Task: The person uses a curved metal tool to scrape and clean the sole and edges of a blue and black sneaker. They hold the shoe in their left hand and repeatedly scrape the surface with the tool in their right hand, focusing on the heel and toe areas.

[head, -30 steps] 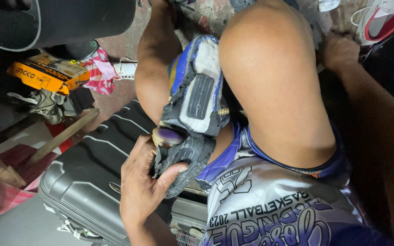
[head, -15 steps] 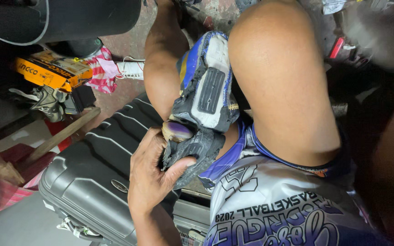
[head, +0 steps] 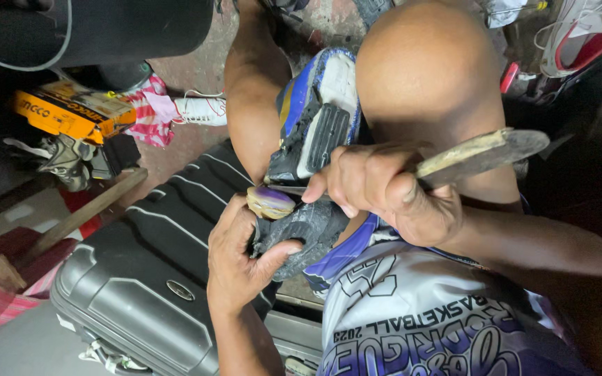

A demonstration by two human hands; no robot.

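above the dark grey ribbed hard-shell suitcase [head: 141, 278], a blue-and-white worn sneaker [head: 315, 125] lies sole-up, lengthwise away from him, left hand [head: 242, 261] gripping its near end, right hand [head: 384, 188] clenching a wooden-handled knife [head: 479, 153].

One view only, head-worn, aimed steeply down over the person's own lap. Very near: knee [head: 426, 76], both hands and the shoe [head: 315, 132] fill centre frame. Left edge takes in a dark suitcase [head: 141, 271] and floor clutter. No second view to overlap.

Grey suitcase [head: 141, 278], orange box [head: 71, 111], wooden stick [head: 81, 216].
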